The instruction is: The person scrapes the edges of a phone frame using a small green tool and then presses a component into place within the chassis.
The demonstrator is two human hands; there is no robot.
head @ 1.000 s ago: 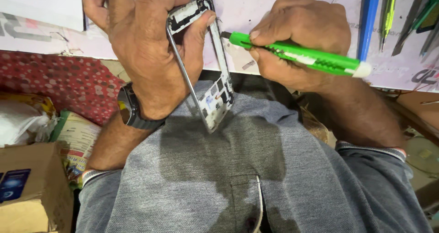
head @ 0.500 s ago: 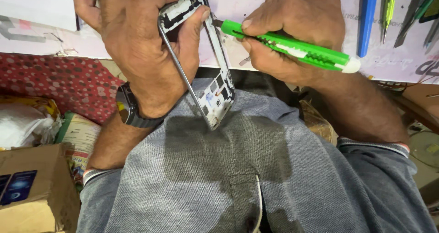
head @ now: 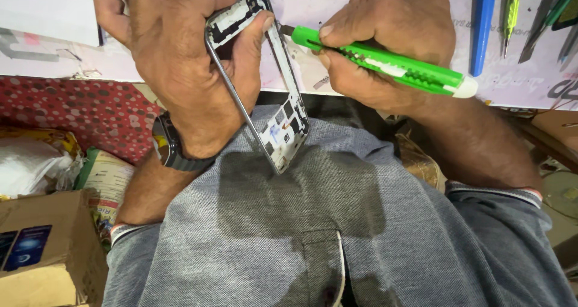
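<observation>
My left hand (head: 180, 60) grips a bare phone frame (head: 283, 132), a thin grey metal rim with small white and dark parts at its two ends, held upright and tilted over my lap. My right hand (head: 385, 42) is closed around a green utility knife (head: 391, 63) with a white end cap. The knife's tip touches the upper right edge of the frame, just beside my left thumb. A dark watch (head: 168, 144) sits on my left wrist. Both hands hover at the near edge of a white worktop (head: 313, 6).
Several hand tools, one a blue-handled tool (head: 481, 24), lie on the worktop at the upper right. A red dotted cloth (head: 72, 114) hangs at the left. Below it are a cardboard box (head: 42, 253) and bags. My grey shirt (head: 337, 241) fills the lower view.
The knife tip has slid a little up the frame's right edge towards its top corner. My left hand and the frame have hardly shifted.
</observation>
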